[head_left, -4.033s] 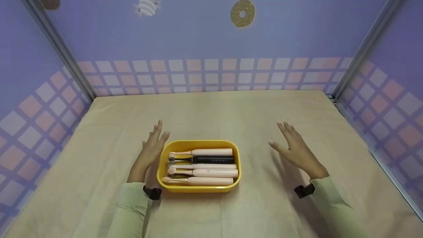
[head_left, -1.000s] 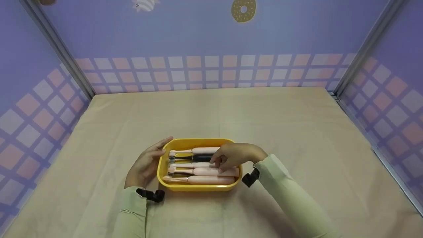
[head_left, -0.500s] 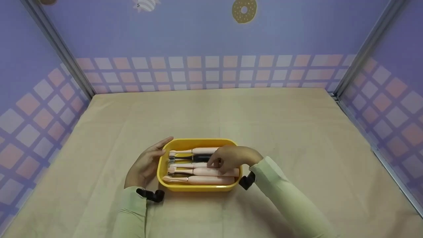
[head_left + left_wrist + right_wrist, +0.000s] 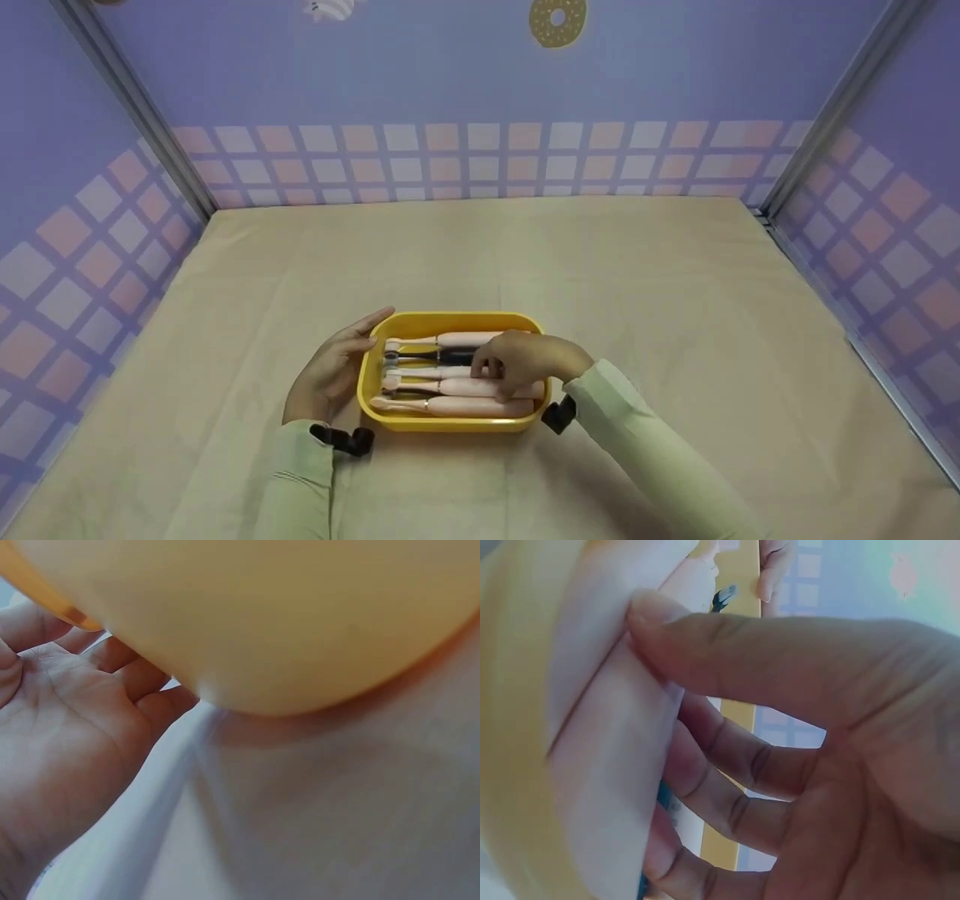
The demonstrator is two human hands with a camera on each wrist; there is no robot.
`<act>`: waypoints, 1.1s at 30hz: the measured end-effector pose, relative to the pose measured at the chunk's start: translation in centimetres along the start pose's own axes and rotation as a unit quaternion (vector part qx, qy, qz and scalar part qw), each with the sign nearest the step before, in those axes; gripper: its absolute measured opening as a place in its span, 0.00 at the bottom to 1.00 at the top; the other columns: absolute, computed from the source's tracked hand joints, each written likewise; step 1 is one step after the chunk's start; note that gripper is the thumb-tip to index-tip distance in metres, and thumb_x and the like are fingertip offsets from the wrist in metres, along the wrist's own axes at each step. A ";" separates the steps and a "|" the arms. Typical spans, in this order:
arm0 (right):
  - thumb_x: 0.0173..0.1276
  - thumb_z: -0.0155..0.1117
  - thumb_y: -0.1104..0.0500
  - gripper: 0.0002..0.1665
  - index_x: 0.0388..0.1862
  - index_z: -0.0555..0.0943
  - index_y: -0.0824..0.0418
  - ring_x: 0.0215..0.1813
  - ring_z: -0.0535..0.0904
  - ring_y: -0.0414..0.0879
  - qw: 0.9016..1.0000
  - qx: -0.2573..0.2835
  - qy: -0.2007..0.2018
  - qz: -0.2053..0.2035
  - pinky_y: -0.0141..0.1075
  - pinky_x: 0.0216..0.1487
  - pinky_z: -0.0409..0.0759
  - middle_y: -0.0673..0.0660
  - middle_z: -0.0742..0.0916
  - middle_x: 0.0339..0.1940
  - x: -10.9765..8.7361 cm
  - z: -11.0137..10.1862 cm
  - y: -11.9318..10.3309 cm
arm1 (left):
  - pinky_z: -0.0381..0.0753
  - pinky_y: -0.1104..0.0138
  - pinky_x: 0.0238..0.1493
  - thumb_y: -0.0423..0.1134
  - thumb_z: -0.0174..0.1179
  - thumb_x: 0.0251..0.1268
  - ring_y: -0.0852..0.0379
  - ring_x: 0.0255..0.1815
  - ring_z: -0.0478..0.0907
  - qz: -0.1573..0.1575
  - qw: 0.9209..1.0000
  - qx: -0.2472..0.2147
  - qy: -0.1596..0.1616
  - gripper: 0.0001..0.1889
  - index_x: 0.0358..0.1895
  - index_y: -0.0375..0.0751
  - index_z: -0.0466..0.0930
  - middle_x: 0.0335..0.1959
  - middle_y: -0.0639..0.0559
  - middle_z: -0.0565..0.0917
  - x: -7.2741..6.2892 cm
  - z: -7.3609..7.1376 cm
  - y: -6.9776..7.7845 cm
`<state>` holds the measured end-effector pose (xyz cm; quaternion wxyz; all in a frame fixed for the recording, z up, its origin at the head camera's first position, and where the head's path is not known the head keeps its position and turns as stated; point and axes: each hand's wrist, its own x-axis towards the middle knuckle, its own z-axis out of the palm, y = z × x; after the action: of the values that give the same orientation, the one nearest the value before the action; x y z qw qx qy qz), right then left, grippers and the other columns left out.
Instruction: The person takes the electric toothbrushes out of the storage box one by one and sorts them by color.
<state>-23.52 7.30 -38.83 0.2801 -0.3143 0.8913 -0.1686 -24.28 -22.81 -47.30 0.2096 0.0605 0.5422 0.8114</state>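
A yellow rectangular container (image 4: 450, 426) holds several electric toothbrushes side by side, heads to the left. My left hand (image 4: 330, 375) grips its left end, thumb at the rim and fingers along the outer wall, also in the left wrist view. My right hand (image 4: 529, 358) reaches in over the right end and pinches a pink electric toothbrush (image 4: 459, 387) by the handle. In the right wrist view the thumb lies at the seam between this handle (image 4: 615, 772) and the neighbouring one. Another pink toothbrush (image 4: 480, 406) lies in front; a black toothbrush (image 4: 456, 356) lies behind, partly covered by the hand.
The container stands on a table with a beige cloth (image 4: 600, 270). A purple wall with a checkered band (image 4: 484, 161) closes off the back, with similar panels at both sides. Grey metal posts (image 4: 154, 127) stand at the back corners.
From standing apart with spread fingers, the left hand came to the container's left end and the right hand moved left into it. In the last second, the right fingers closed on the pink toothbrush.
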 end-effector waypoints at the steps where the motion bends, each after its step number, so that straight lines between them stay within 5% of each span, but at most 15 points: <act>1: 0.56 0.70 0.68 0.21 0.48 0.84 0.52 0.39 0.74 0.42 1.000 -0.001 0.001 0.001 0.35 0.43 0.77 0.48 0.81 0.35 0.0 0.0 0.0 | 0.72 0.63 0.65 0.28 0.42 0.73 0.53 0.69 0.68 -0.001 1.000 -0.003 0.003 0.30 0.76 0.42 0.52 0.73 0.44 0.61 0.0 0.0 -0.1; 13: 0.55 0.72 0.67 0.20 0.48 0.85 0.55 0.36 0.75 0.41 0.999 -0.026 0.014 -0.042 0.34 0.39 0.78 0.50 0.83 0.34 -0.2 -0.1 0.3 | 0.72 0.63 0.64 0.28 0.44 0.73 0.54 0.67 0.70 -0.006 1.000 -0.021 0.010 0.30 0.76 0.42 0.53 0.73 0.46 0.61 0.1 0.0 -0.1; 33: 0.55 0.73 0.63 0.17 0.46 0.85 0.54 0.37 0.75 0.41 1.000 0.010 -0.002 -0.006 0.35 0.42 0.78 0.48 0.83 0.34 0.1 0.1 0.5 | 0.71 0.63 0.66 0.28 0.43 0.73 0.53 0.68 0.68 -0.006 1.000 -0.022 0.007 0.30 0.76 0.42 0.52 0.75 0.45 0.58 0.1 -0.2 -0.2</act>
<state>-23.81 7.59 -39.19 0.2838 -0.3168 0.8873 -0.1785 -24.42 -22.89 -47.58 0.2121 0.0470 0.5263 0.8221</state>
